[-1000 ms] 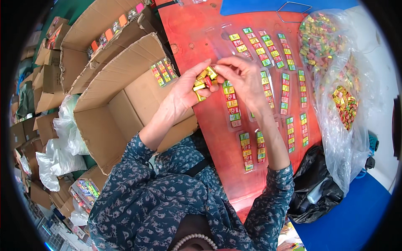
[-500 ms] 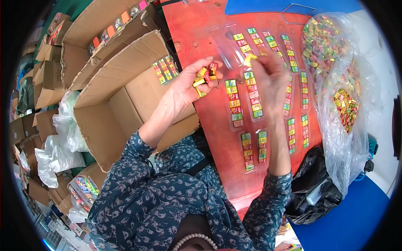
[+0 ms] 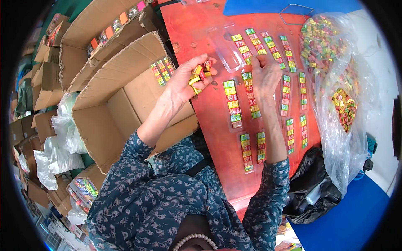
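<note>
My left hand (image 3: 188, 81) is cupped, palm up, around a small heap of red and yellow wrapped candies (image 3: 200, 75). It hovers over the left edge of the red table (image 3: 197, 37), beside the cardboard box. My right hand (image 3: 266, 75) is closed in a pinch at the near end of a clear plastic tray holding a row of candies (image 3: 240, 44). A yellow candy sits right by those fingertips; whatever is between them is hidden. Under my right hand and wrist, other filled trays are partly covered. An unfilled clear tray (image 3: 228, 56) lies to the left.
Several filled candy strips (image 3: 232, 100) lie in rows on the table. At right is a big clear bag of loose candies (image 3: 326, 46), with a black plastic bag (image 3: 312, 184) below it. An open cardboard box (image 3: 98, 121) with a few filled strips (image 3: 161, 72) stands at left.
My right hand has come down slightly left, its fingertips at the tray's end. The yellow candy seen in its fingers now appears at the row's end. My left hand has barely moved.
</note>
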Motion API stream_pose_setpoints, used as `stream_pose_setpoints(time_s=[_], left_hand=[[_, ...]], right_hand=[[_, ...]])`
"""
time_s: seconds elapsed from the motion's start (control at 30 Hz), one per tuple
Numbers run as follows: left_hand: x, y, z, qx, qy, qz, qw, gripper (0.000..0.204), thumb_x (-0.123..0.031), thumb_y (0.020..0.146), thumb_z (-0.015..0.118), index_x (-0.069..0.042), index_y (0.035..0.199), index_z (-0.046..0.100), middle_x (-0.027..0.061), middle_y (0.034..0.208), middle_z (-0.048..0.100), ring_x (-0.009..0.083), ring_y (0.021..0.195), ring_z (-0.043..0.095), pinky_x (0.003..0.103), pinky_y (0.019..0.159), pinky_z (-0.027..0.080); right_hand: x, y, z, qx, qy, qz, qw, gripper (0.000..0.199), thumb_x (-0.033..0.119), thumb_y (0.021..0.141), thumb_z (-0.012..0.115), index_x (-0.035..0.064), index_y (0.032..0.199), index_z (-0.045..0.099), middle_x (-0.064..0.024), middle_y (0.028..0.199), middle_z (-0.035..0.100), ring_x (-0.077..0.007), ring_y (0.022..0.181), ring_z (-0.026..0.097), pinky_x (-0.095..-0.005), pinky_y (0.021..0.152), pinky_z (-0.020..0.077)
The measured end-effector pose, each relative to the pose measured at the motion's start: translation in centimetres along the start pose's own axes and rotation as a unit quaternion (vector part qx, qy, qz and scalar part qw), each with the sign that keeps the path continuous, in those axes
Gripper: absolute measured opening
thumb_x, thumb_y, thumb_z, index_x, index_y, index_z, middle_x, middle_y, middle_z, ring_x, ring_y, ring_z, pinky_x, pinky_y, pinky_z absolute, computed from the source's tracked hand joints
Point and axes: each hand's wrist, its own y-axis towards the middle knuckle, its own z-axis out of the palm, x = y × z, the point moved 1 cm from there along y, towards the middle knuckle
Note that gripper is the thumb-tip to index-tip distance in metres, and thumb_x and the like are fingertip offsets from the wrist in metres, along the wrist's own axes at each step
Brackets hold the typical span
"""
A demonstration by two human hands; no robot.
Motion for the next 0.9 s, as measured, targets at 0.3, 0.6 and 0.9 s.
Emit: stream_pose_setpoints(time_s=[0.3, 0.6, 0.9], left_hand=[[0.3, 0.4, 0.0, 0.004, -0.002, 0.001, 1.000, 0.026, -0.026, 0.086, 0.051, -0.001, 0.094, 0.055, 0.0127, 0.075, 0.059, 0.0122, 0.047, 0.045, 0.017, 0.031, 0.025], [0.2, 0.4, -0.6, 0.051, -0.019, -0.007, 0.998, 0.031, -0.029, 0.089, 0.045, 0.000, 0.098, 0.054, 0.0143, 0.078, 0.058, 0.0134, 0.049, 0.046, 0.017, 0.031, 0.027], [-0.4, 1.3, 0.7, 0.104, -0.073, -0.064, 0.990, 0.037, -0.027, 0.091, 0.040, 0.005, 0.108, 0.049, 0.0204, 0.085, 0.057, 0.0166, 0.055, 0.048, 0.018, 0.032, 0.032]], right_hand=[[-0.1, -0.1, 0.8, -0.034, -0.070, -0.057, 0.995, 0.009, 0.015, 0.074, 0.063, 0.0062, 0.073, 0.060, -0.0146, 0.073, 0.061, -0.0343, 0.066, 0.059, -0.0413, 0.059, 0.0452], [-0.5, 0.5, -0.8, 0.019, 0.050, -0.060, 0.997, 0.007, 0.009, 0.074, 0.059, 0.0029, 0.077, 0.062, -0.0156, 0.068, 0.060, -0.0298, 0.059, 0.059, -0.0365, 0.055, 0.0450], [-0.5, 3.4, -8.3, 0.031, 0.181, -0.006, 0.983, 0.012, 0.008, 0.078, 0.059, -0.0024, 0.082, 0.063, -0.0051, 0.065, 0.059, -0.0059, 0.062, 0.052, -0.0229, 0.056, 0.0425]])
